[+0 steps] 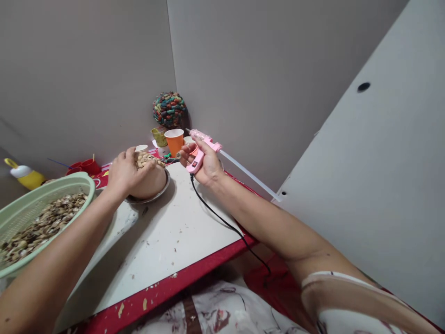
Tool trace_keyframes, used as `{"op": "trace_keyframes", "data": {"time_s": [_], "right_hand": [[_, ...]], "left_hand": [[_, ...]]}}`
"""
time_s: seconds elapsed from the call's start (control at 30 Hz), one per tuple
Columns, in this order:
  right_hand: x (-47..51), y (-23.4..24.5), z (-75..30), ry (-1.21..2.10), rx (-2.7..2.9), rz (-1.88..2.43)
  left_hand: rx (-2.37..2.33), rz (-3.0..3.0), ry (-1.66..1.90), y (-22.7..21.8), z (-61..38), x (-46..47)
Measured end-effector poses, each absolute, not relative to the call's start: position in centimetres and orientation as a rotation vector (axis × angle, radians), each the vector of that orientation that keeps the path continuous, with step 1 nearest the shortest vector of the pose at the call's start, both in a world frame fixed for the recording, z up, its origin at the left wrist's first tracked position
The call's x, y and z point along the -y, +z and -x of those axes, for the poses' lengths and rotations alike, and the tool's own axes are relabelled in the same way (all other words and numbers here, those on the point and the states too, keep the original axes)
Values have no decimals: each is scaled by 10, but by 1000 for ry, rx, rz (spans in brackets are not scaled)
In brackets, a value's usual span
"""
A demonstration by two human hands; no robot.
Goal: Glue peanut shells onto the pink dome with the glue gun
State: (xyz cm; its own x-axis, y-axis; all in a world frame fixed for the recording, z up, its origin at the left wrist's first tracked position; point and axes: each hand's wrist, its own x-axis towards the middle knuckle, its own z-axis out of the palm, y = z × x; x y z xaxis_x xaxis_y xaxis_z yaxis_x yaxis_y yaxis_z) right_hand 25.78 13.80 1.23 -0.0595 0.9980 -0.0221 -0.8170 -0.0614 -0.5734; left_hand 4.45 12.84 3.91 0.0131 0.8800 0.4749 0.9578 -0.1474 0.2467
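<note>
My right hand (pixel 205 162) is closed round a pink hot glue gun (pixel 200 147) with a clear glue stick (pixel 248 174) sticking out behind it and a black cord (pixel 222 220) trailing off the table edge. My left hand (pixel 125 172) rests on a rounded tan object (pixel 151 182) partly covered with small shells, its fingers curled over the top. That object sits on a metal plate (pixel 153 197) on the white table (pixel 167 236).
A green basket (pixel 21 208) full of shells stands at the left. Behind are an orange cup (pixel 174 140), other small cups, red cups (pixel 88 166), a yellow bottle (pixel 26 176) and a multicoloured woven ball (pixel 169 109). Grey walls enclose the corner. The table has a red edge (pixel 194 273).
</note>
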Motion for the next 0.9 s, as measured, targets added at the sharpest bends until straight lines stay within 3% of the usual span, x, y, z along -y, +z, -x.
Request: {"op": "trace_keyframes", "data": {"time_s": [0.73,0.9], "right_hand": [[-156,0,-254,1675,424,510],[-156,-2,-252,1702,396,499]], "left_hand": [[1854,2321,-1578,29,3,-121],[1745,2205,-1441,15,-10,-114]]}}
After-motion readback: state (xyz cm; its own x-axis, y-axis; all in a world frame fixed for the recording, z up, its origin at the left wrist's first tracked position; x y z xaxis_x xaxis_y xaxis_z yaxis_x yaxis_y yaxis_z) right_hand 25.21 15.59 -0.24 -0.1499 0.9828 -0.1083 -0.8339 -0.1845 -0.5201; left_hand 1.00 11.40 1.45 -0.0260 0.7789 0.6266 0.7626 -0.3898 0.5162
